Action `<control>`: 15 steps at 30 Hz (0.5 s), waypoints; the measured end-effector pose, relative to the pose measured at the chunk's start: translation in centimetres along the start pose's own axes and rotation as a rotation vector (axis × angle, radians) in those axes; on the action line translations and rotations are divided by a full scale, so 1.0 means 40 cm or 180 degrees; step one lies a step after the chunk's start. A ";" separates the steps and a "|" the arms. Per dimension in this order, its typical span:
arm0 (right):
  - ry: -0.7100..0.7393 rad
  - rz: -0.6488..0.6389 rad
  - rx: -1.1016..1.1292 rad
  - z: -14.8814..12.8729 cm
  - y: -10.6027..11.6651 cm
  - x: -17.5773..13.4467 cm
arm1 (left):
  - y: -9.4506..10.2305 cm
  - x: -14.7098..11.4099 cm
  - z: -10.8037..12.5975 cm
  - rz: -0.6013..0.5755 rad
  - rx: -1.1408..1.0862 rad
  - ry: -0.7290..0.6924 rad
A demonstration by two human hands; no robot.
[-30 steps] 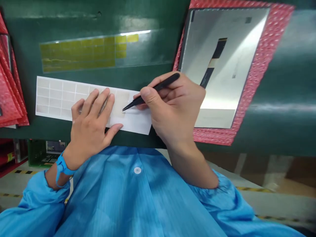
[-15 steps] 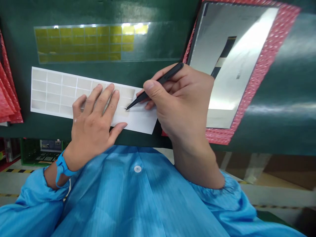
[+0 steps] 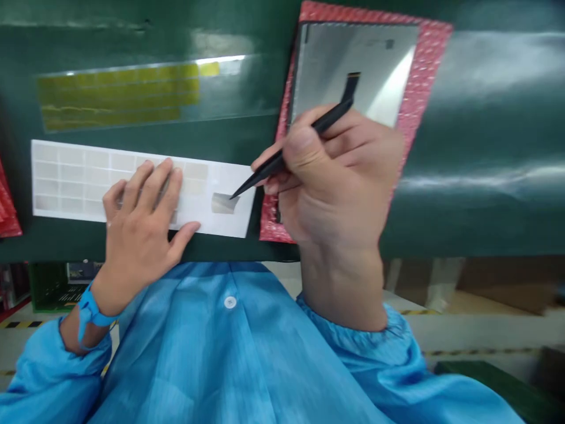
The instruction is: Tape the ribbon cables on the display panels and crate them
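My left hand [image 3: 143,221] lies flat on a white sheet of stickers [image 3: 229,176], fingers slightly spread over the rows of pale grey rectangles. In my right hand [image 3: 342,176] are black pointed tweezers [image 3: 270,167], gripped between thumb and fingers, tips slanting down to the left. A small grey sticker [image 3: 223,204] is at the tweezer tips, above the bare right part of the sheet. Its corner appears caught in the tips. Behind my right hand lies a flat silver panel [image 3: 329,50] with a short dark flex cable [image 3: 351,87].
A clear strip with yellow stickers [image 3: 119,88] lies beyond the white sheet. Red bubble wrap [image 3: 430,65] is under the panel, with more red wrap [image 3: 7,203] at the left edge. A green crate [image 3: 46,288] stands below the green table [image 3: 477,194].
The tweezers have lifted a grey sticker off its row and moved it right relative to the sheet. My left hand stays on the sheet. The whole view has shifted.
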State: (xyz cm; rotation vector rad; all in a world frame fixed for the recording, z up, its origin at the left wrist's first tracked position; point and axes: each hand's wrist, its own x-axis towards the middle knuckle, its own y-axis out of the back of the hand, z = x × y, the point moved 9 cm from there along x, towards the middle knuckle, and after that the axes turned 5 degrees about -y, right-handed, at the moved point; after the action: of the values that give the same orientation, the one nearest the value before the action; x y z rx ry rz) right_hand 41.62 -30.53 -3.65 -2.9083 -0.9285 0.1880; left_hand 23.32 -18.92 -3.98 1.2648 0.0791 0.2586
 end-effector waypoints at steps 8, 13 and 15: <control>-0.0107 0.0005 -0.0750 -0.071 0.285 0.080 | 0.047 0.066 0.145 0.0639 -0.0256 -0.0260; -0.0401 -0.0381 -0.0940 -0.014 0.306 0.105 | -0.023 0.135 0.293 0.0850 -0.0566 -0.0516; -0.0427 -0.0424 -0.1039 -0.009 0.303 0.106 | -0.053 0.151 0.315 0.0753 -0.0498 -0.0509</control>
State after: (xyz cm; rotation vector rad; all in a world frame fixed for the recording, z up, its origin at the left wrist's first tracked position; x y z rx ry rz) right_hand 52.02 -37.92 -5.07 -3.1412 -1.2815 0.2459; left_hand 32.02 -29.82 -1.68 1.1346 -0.2254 0.3593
